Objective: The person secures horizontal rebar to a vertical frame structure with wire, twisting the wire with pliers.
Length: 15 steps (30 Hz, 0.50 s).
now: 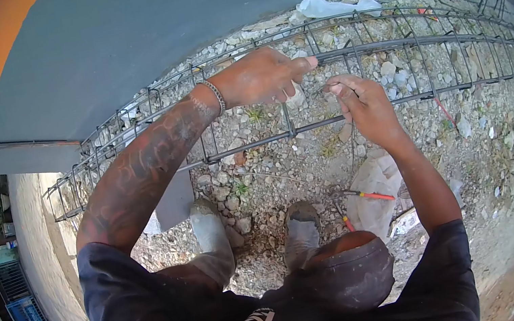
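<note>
Where the hands met, right hand [368,110]: fingertips [337,86] pinched together on a thin dark tie wire [321,88], just beside the top bar.
Left hand [259,77]: fingers curled shut around the top bar of the long rusty steel rebar cage [388,46].
Cage position: on grey gravel [273,171] along the grey-blue wall [178,23].
Handling, judged: steady the bar; keep wire taut at the crossing.
Ground: orange-handled pliers [370,195] near the shoes [299,225].
Unclear: wire's path under the fingers; cage's right end cut off.
</note>
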Each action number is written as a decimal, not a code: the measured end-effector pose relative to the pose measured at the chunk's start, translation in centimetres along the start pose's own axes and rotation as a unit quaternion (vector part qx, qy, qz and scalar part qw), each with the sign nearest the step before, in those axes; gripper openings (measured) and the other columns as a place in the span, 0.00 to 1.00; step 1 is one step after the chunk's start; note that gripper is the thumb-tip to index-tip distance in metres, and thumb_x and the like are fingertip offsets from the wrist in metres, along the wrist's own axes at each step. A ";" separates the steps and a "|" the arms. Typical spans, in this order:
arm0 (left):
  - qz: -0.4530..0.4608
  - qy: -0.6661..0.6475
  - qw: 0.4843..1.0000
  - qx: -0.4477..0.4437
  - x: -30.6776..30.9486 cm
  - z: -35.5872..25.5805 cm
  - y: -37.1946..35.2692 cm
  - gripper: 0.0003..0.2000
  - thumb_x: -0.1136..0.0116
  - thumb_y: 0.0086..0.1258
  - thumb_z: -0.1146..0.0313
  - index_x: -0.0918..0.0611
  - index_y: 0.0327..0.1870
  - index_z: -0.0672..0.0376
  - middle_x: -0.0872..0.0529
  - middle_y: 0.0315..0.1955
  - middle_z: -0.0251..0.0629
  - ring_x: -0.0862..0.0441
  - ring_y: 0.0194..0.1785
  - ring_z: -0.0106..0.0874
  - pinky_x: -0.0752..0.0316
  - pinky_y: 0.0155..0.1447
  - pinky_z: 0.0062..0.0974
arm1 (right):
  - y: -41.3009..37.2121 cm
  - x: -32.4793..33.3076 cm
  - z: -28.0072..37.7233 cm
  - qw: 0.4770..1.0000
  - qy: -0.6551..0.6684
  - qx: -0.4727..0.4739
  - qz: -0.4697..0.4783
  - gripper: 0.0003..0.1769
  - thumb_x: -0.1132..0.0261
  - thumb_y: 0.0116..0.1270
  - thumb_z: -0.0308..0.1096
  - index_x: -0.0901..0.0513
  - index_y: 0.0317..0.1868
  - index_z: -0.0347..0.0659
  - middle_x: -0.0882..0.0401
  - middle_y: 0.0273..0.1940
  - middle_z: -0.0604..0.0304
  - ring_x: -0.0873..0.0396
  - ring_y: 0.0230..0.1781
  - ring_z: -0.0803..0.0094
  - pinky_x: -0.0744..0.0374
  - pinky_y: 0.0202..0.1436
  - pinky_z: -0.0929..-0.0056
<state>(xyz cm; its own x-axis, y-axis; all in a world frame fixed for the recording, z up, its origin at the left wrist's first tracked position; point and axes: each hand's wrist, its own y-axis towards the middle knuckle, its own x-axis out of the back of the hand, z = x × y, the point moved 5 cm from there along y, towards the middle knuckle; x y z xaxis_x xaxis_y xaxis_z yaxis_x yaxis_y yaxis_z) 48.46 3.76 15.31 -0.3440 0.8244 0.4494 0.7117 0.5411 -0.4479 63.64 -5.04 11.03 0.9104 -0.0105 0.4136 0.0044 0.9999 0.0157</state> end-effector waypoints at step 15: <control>0.041 -0.143 0.987 -0.060 5.7 -0.6 -1.1 0.14 0.55 0.67 0.60 0.28 0.20 0.54 0.38 0.11 0.22 0.40 0.16 0.18 0.31 0.26 0.23 | 2.5 -1.2 9.4 0.908 -0.341 0.228 -0.086 0.11 0.43 0.64 0.29 0.21 0.45 0.36 0.21 0.31 0.48 0.22 0.33 0.54 0.25 0.40 0.60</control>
<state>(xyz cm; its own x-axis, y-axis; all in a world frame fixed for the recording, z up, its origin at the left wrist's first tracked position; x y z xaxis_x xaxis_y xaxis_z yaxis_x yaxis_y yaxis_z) 46.10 7.80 18.84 -0.4294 0.8868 0.1711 0.8053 0.4617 -0.3718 58.66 -2.68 19.12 0.4437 -0.3271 0.8343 -0.1915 0.8749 0.4449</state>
